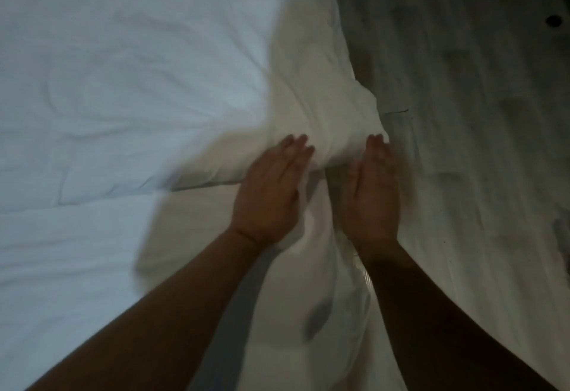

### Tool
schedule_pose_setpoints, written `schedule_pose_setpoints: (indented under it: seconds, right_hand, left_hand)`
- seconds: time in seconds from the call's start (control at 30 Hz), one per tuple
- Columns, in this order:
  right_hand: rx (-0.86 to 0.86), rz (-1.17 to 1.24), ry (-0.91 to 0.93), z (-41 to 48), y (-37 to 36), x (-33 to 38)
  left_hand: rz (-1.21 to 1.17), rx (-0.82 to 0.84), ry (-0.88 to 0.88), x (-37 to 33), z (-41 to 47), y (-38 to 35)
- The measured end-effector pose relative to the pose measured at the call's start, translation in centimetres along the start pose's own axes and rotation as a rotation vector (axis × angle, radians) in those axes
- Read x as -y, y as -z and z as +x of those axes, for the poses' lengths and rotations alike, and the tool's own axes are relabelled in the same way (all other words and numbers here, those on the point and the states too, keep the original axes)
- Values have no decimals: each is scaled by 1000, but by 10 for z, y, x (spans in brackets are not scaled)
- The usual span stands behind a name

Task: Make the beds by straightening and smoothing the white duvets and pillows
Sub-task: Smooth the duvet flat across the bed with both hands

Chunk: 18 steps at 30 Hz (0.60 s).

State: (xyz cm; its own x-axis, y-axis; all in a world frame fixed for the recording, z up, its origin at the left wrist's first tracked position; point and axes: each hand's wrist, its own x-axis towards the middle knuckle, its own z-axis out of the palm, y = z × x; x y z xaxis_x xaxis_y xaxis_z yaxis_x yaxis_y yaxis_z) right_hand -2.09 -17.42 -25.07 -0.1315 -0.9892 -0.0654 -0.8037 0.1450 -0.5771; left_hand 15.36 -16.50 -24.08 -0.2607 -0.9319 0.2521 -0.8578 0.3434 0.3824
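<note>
Grey wood-grain floor [462, 82] fills the right side beside the bed, with a small dark round mark [554, 20] near its top corner. The white duvet [138, 67] covers the bed at left, its side edge running down along the floor to a puffy corner [354, 119] that points toward the person. The left hand [271, 193] and right hand [373, 193] press flat on either side of that corner, fingers straight and together.

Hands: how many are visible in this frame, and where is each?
2. The left hand lies flat, fingers straight, on the near edge of the white bedding corner; the right hand lies flat against that corner's side toward the floor. None seems hidden.
</note>
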Motion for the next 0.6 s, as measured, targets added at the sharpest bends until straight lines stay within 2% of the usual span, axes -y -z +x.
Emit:
schedule_pose_setpoints:
  seconds: [0.07,0.17,0.23,0.33,0.47,0.53,0.6]
  right_hand:
    - [14,-38,171,0,-14,42]
    - [105,-154,524,-1,-51,108]
    - [171,-219,638,-2,-83,149]
    - [266,-327,653,4,-123,163]
    - [264,-473,727,31,-119,105]
    - [216,-478,647,42,-97,81]
    - [156,-462,481,50,-80,58]
  left_hand:
    - [111,-67,165,53,-12,28]
    - [299,9,464,128,-23,58]
    - [352,41,564,150,-29,64]
    - [402,15,583,156,-44,46]
    - [429,3,582,158,-50,27]
    - [408,-1,569,161,-52,27]
    - [403,-12,563,161,-53,26]
